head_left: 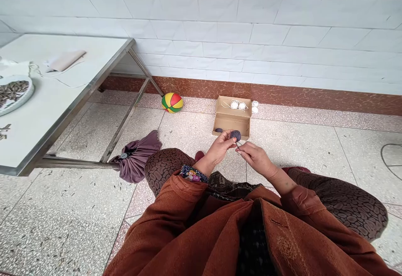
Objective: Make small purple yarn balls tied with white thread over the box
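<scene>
A small dark grey-purple ball of yarn (235, 135) is gripped in the fingers of my left hand (220, 145). A strand runs from it to my right hand (256, 158), whose thumb and fingers pinch the yarn just right of the ball. Beyond my hands, an open cardboard box (232, 122) rests on the floor. Inside its near part lies another dark ball (219, 130), partly hidden by my left hand. White yarn balls (234, 104) sit in the raised lid part, and more white balls (255, 107) lie beside the box on its right.
To the left stands a white-topped metal-framed table (63, 100) with a tray (29, 91) of dried brown pieces and a beige pouch (68, 60). A coloured ball (172, 102) is near the wall. A purple cloth bundle (140, 154) lies by the table leg. Thin wire (383, 154) is far right.
</scene>
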A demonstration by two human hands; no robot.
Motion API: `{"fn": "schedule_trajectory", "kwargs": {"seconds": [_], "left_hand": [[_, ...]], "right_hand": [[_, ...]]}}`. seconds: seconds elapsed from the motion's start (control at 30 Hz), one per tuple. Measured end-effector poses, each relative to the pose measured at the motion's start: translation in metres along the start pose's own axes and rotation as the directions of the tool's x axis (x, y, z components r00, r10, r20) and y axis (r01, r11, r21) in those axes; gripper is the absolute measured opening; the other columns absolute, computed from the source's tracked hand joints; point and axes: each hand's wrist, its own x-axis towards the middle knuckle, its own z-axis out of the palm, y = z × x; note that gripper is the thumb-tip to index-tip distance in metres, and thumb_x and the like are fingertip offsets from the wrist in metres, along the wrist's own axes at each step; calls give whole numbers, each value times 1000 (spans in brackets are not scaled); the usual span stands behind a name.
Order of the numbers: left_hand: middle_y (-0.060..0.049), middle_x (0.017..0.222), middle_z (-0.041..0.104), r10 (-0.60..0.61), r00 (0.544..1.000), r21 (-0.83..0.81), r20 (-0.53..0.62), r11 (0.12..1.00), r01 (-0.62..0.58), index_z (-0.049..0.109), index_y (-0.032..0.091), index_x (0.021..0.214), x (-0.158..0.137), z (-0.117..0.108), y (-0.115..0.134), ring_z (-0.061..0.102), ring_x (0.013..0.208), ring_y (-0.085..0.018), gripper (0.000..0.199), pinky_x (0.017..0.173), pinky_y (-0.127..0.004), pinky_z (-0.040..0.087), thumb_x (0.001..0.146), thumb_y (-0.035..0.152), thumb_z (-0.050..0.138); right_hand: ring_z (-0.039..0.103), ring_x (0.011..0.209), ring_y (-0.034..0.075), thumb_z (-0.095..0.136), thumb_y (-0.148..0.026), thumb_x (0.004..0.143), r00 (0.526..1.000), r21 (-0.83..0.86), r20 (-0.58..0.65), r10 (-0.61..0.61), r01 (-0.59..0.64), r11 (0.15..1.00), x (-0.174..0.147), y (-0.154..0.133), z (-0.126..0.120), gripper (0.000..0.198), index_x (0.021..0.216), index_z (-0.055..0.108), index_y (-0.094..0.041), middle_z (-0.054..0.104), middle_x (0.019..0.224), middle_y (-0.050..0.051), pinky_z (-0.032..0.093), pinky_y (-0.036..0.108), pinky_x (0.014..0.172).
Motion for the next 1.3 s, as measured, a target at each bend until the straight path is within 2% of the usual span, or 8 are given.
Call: {"fn": "schedule_trajectory", "kwargs": {"seconds": [0.13, 0.23, 0.43, 0.63, 0.9, 1.03, 1.17, 1.3], "left_hand": [[-4, 109, 66, -34, 999, -26, 9, 999, 34, 66, 19, 112, 1, 1, -1, 64, 91, -14, 44, 80, -28, 46, 73, 31, 83], [-5, 111, 67, -62, 998, -23, -4, 998, 62, 67, 18, 111, 1, 0, -2, 63, 88, -13, 43, 78, -26, 43, 72, 29, 83], [-5, 108, 67, -154, 982, 53, 109, 987, 149, 69, 18, 113, -5, 4, 1, 58, 86, -12, 41, 80, -27, 42, 74, 26, 81], [-2, 106, 62, -195, 959, -13, 206, 979, 202, 62, 27, 129, -11, 7, 9, 61, 81, -11, 55, 80, -30, 44, 77, 26, 80], [-2, 104, 61, -237, 933, -9, 270, 969, 249, 60, 30, 135, -14, 9, 11, 63, 82, -12, 58, 81, -31, 45, 80, 25, 77], [-5, 110, 66, -218, 937, -51, 274, 969, 241, 62, 30, 136, -13, 9, 10, 63, 84, -13, 58, 81, -30, 46, 81, 25, 77], [-10, 113, 70, -209, 947, -123, 243, 962, 244, 70, 19, 120, -12, 8, 7, 66, 87, -15, 47, 89, -35, 48, 76, 25, 82], [-10, 110, 71, -206, 956, -158, 209, 958, 240, 70, 15, 110, -12, 7, 5, 69, 91, -18, 40, 97, -39, 48, 75, 25, 84]], "right_hand": [[67, 81, 21, 54, -37, 104, 979, 33, -185, 85, -80, 996, 7, 0, -21, 22, 97, 71, -25, 70, 86, 6, 56, 35, 75], [66, 78, 21, 57, -39, 102, 958, 34, -251, 139, -134, 990, 10, 4, -30, 23, 90, 70, -24, 70, 83, 5, 55, 35, 72], [65, 78, 21, 60, -44, 100, 949, 63, -270, 162, -150, 987, 22, 14, -23, 26, 86, 70, -25, 69, 82, 5, 52, 35, 72], [62, 73, 20, 61, -47, 96, 900, 232, -281, 334, -274, 933, 25, 23, -2, 29, 81, 67, -23, 67, 77, 3, 50, 34, 71], [59, 71, 18, 62, -46, 92, 839, 379, -246, 486, -378, 844, 23, 18, 2, 26, 83, 66, -22, 65, 75, 1, 47, 31, 70], [60, 73, 18, 58, -41, 93, 839, 381, -206, 503, -405, 831, 16, 20, 16, 22, 84, 65, -22, 68, 78, 2, 49, 31, 71], [61, 74, 19, 54, -38, 94, 849, 327, -202, 488, -412, 851, 5, 26, 29, 19, 88, 63, -22, 68, 80, 2, 50, 31, 70], [64, 79, 20, 52, -39, 97, 896, 199, -182, 405, -369, 908, -4, 32, 30, 21, 92, 63, -22, 70, 85, 5, 52, 32, 73]]}}
